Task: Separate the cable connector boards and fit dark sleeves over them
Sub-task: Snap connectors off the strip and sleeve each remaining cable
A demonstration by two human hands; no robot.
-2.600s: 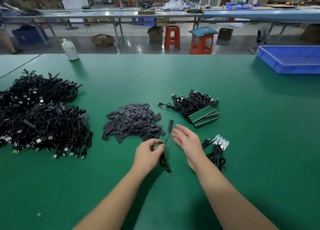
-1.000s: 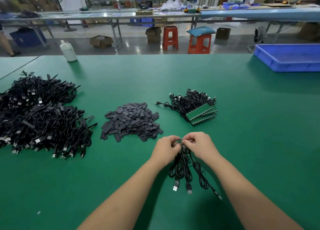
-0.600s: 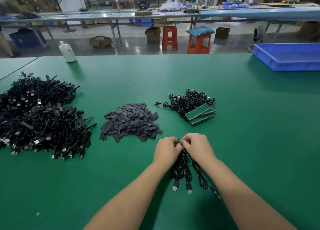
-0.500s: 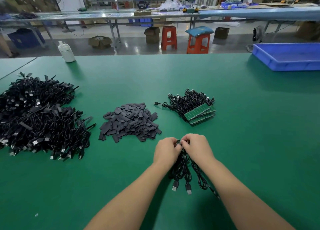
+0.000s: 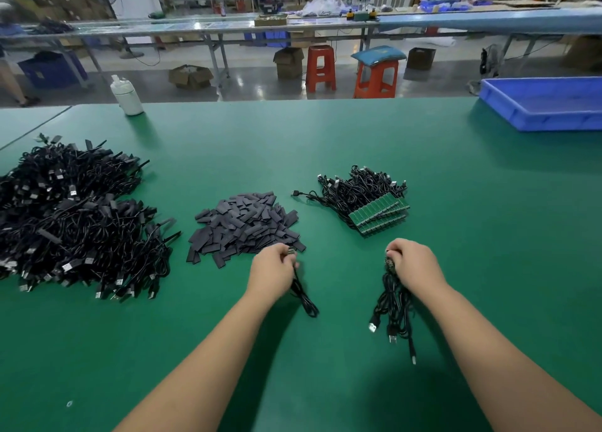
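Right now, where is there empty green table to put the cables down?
Bare table lies right of the green board stack, below the blue tray. More lies between the left hand and right hand. It is crowded on the left: the big cable heap and sleeve pile.

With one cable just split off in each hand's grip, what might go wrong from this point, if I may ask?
1. The right hand grips a bundle of cables whose loose plugs trail on the green mat; they may tangle or snag.
2. The left hand holds the single cable right beside the sleeve pile; reaching in could scatter sleeves.
3. Its small board is hidden in the fingers, so damage from the split would go unseen.
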